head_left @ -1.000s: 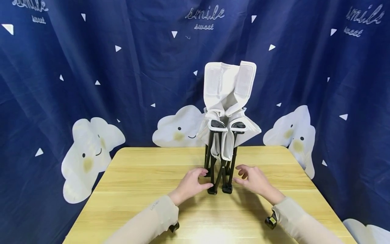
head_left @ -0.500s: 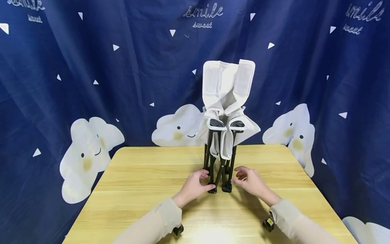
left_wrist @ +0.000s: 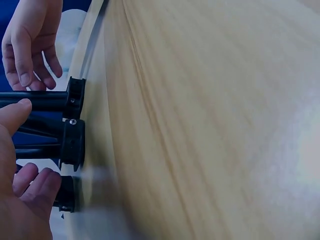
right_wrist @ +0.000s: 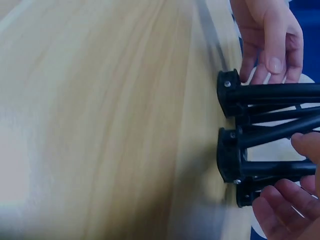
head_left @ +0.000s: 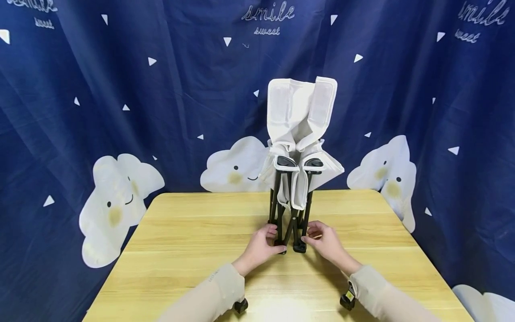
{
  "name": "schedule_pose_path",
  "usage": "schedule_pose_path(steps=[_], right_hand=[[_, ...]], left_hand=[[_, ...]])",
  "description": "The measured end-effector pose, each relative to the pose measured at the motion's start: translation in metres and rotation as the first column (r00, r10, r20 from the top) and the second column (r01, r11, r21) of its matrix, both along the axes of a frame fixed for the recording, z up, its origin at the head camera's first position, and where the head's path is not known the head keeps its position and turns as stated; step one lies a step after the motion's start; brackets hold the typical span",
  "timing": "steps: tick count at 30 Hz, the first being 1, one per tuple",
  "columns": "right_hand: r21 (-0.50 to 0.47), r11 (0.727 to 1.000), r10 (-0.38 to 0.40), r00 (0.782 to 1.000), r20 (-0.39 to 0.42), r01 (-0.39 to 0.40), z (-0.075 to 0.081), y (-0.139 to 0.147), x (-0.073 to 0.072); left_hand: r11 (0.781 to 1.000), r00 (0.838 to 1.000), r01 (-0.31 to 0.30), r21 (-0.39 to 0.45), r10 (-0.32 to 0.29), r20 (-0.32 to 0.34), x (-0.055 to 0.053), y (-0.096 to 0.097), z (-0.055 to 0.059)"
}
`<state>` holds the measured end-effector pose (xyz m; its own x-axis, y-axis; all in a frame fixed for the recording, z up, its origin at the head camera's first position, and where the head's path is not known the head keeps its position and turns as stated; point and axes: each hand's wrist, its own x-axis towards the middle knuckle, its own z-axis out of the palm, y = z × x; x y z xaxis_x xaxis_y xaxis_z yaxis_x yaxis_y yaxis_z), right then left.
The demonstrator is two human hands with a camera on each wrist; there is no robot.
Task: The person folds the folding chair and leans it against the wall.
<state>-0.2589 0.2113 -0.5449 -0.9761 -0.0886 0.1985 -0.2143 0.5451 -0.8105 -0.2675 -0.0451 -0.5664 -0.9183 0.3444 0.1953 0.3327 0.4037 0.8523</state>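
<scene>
A small folding chair [head_left: 299, 120] stands folded upright on the wooden table, with white fabric above and thin black legs below. My left hand [head_left: 257, 246] is low at its left side, the thumb in front of the front left leg and the bent fingers behind it. In the left wrist view those fingertips [left_wrist: 37, 182] are beside a rear foot [left_wrist: 67, 194]. On the other side my right hand [head_left: 327, 243] curls around the front right leg [right_wrist: 280, 168], its thumb tip at the tube. The black feet [right_wrist: 228, 155] sit close together on the tabletop.
The wooden table [head_left: 193, 250] reaches back to a dark blue curtain [head_left: 177, 112] printed with clouds and triangles. The chair stands toward the table's back half. Black cameras [head_left: 348, 298] hang under both wrists.
Both hands have moved inward to the legs, the left hand shifting right and the right hand shifting left. The chair keeps its place and folded shape.
</scene>
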Motion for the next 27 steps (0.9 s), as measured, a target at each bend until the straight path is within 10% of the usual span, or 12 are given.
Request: schedule_pose_path(steps=[27], right_hand=[[-0.159,0.986,-0.047,0.999,0.025,0.050,-0.020,-0.017,-0.001]], left_hand=[[0.992,0.999,-0.011,0.124,0.015,-0.034,-0.002,0.013,-0.009]])
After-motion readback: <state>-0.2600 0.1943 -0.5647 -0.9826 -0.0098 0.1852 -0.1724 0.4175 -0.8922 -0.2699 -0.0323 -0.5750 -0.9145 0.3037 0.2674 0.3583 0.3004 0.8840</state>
